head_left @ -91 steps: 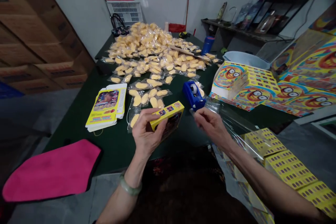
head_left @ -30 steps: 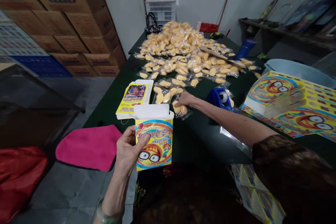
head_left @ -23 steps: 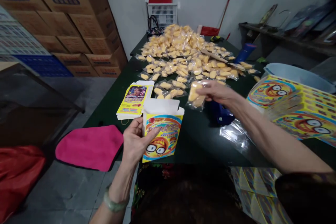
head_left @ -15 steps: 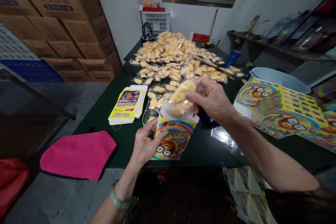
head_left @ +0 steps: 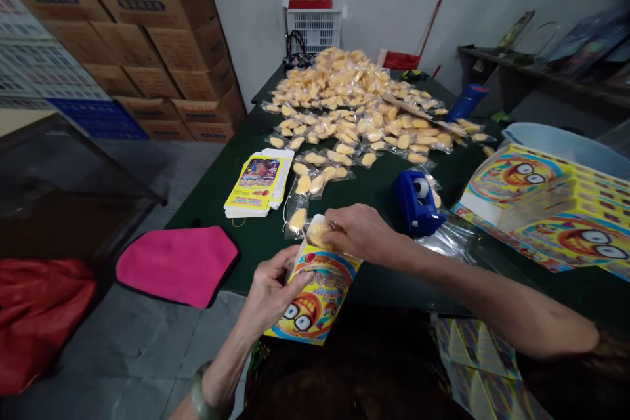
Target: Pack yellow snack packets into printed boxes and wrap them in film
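Right hand (head_left: pixel 352 233): since half a second ago it is coming down from above the opening to its edge, pinching a yellow packet (head_left: pixel 319 234); fingertips are partly hiding the grip.
Left hand (head_left: pixel 275 285): it is clasping the printed box (head_left: pixel 317 305) from the side, thumb lying across the front, fingers wrapping behind.
Box: it is sitting nearer the body than in that frame, leaning with its open top away from the person, above the near edge of the green table (head_left: pixel 374 193).
Packet: it is entering the opening; how deep it is going, the right hand is hiding.
Good handling: the left hand should be keeping the walls square without squeezing, while the right is guiding the packet in flat, pressing loose wrapper inward so that nothing is catching on the edges.
Tape dispenser (head_left: pixel 418 203): it is standing beyond the right forearm, now showing clear of the hand.
Flattened boxes (head_left: pixel 258 185): they are lying stacked on the table, to the left.
Pile of packets (head_left: pixel 352 79): it is spreading over the far end.
Pink cloth (head_left: pixel 177 266): it is lying at the left edge.
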Motion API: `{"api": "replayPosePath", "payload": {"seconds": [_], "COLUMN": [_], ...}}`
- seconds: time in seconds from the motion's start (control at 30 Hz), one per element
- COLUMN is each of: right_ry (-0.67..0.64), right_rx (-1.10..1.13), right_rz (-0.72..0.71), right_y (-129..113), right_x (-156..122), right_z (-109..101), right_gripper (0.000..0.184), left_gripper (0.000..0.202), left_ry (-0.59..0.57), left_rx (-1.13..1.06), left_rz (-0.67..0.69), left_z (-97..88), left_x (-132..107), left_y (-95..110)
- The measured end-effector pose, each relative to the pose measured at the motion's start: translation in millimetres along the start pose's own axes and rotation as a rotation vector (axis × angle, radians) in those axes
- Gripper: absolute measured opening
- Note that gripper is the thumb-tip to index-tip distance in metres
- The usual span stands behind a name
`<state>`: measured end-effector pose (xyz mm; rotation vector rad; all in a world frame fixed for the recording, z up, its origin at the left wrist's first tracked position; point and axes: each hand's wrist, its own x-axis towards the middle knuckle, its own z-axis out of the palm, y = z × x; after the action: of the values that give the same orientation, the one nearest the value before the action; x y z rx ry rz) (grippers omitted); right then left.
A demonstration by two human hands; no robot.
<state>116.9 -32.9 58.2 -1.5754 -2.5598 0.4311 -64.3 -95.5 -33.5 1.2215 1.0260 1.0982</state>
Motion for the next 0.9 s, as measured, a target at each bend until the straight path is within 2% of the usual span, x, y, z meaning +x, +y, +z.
{"api": "replayPosePath", "payload": {"seconds": [0.13,0.2,0.3,0.37,0.47,0.57,0.63,0.67,0.8,0.83,0.87,0.9], "right_ry": [0.098,0.062,-0.003,0.060,0.235,0.277,0.189,0.095,-0.455,-0.516,-0.508,-0.434], "right_rx": [0.076,0.157,0.311,0.354,0.351,0.334,0.343,0.366,0.520,0.534,0.546,0.561], "right_rz": [0.002,-0.031,-0.052,-0.065,-0.112,-0.162,-0.168,-0.180,-0.338,-0.372,-0.388,-0.370], "right_y": [3,6,11,11,6,-2,-5,-5,0,2,6,9], "right_x": [9,11,6,-1,-13,-22,-26,-27,-34,-34,-31,-25], "right_z": [8,4,-2,-2,6,18,25,25,8,0,-7,-12], "right_gripper": [0.010,0.012,0.024,0.029,0.024,0.021,0.022,0.024,0.038,0.039,0.039,0.038], "left_gripper": [0.045,0.046,0.045,0.045,0.041,0.038,0.036,0.036,0.034,0.034,0.034,0.034], "left_ry": [0.105,0.111,0.072,0.049,0.027,-0.018,-0.035,-0.035,-0.052,-0.044,-0.019,0.027], "left_rx": [-0.082,-0.114,-0.170,-0.199,-0.214,-0.206,-0.191,-0.185,-0.189,-0.192,-0.195,-0.195], "left_rz": [-0.077,-0.111,-0.145,-0.159,-0.148,-0.100,-0.083,-0.083,-0.093,-0.093,-0.094,-0.097], "left_z": [-4.7,-6.0,-5.6,-4.1,-1.3,1.6,3.5,4.4,5.0,3.3,0.2,-4.3], "left_x": [-9,-11,-13,-14,-17,-21,-24,-25,-29,-30,-31,-32], "left_y": [2,5,8,8,7,4,1,0,-3,-4,-4,-4]}}
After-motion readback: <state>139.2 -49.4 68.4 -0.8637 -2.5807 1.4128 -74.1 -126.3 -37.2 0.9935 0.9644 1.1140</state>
